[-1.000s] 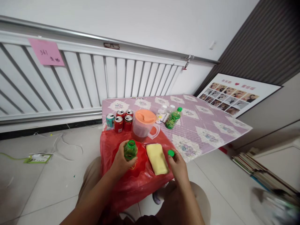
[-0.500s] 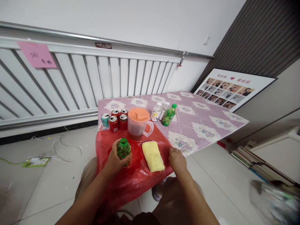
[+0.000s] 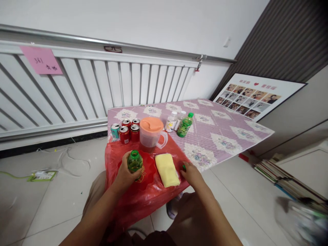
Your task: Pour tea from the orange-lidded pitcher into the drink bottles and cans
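Observation:
My left hand is wrapped round an uncapped green bottle, held upright over a red scalloped tray. At the right of the red plastic sheet, my right hand has its fingers closed on a small green bottle cap, only partly visible. Between the hands lies a folded yellow cloth. Just beyond the bottle stands a clear pitcher with an orange lid and some liquid low inside.
Several red cans and a teal can stand left of the pitcher. Right of it are two white-capped bottles and a capped green bottle. A flowered cloth covers the table; a white radiator runs behind.
My right hand has shifted slightly left and its fingers have turned, so the green cap now shows. The left hand holds the bottle almost still.

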The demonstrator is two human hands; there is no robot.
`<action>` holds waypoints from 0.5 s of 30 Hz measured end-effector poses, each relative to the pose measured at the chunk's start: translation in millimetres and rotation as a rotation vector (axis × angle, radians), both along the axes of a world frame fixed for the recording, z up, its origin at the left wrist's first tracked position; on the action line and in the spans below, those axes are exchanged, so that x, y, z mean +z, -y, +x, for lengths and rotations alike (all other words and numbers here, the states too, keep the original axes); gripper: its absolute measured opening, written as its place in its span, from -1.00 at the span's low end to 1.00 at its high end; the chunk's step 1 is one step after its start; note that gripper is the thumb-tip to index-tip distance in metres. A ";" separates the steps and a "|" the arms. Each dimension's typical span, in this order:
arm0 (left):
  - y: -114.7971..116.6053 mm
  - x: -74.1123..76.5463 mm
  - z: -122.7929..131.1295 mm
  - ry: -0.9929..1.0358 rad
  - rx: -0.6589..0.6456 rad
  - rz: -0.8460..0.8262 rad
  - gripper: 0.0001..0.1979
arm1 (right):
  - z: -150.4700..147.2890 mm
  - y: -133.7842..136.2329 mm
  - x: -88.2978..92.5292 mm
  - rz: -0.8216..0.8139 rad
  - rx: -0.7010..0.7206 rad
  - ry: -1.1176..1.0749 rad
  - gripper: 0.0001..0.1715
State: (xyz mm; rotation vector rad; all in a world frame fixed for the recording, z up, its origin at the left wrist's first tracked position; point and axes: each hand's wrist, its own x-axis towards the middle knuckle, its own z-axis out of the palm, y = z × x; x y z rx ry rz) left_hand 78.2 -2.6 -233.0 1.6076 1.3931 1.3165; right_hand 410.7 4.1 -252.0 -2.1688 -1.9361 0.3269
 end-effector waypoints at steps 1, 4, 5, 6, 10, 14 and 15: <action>0.1 -0.2 0.0 0.000 -0.002 -0.003 -0.28 | 1.2 -0.4 -0.9 0.003 -0.003 -0.014 -0.53; 0.2 0.4 0.0 0.015 -0.008 0.004 -0.29 | 3.6 -1.5 -4.8 0.025 -0.016 -0.060 -0.61; 0.2 1.2 0.1 0.022 -0.009 0.005 -0.29 | 4.1 -1.6 -6.2 0.035 -0.020 -0.077 -0.64; 0.2 2.3 0.2 0.028 -0.012 0.003 -0.28 | 4.5 -1.7 -7.5 0.048 -0.025 -0.095 -0.68; 0.0 8.0 1.2 0.059 -0.032 -0.003 -0.29 | 3.5 -1.4 -8.3 0.124 -0.071 -0.182 -0.68; -1.1 9.7 2.3 0.089 -0.032 0.032 -0.31 | -5.4 -4.0 1.7 0.246 -0.116 -0.322 -0.56; -1.6 8.8 2.5 0.090 -0.028 0.036 -0.30 | -9.4 -5.6 5.7 0.275 -0.119 -0.371 -0.54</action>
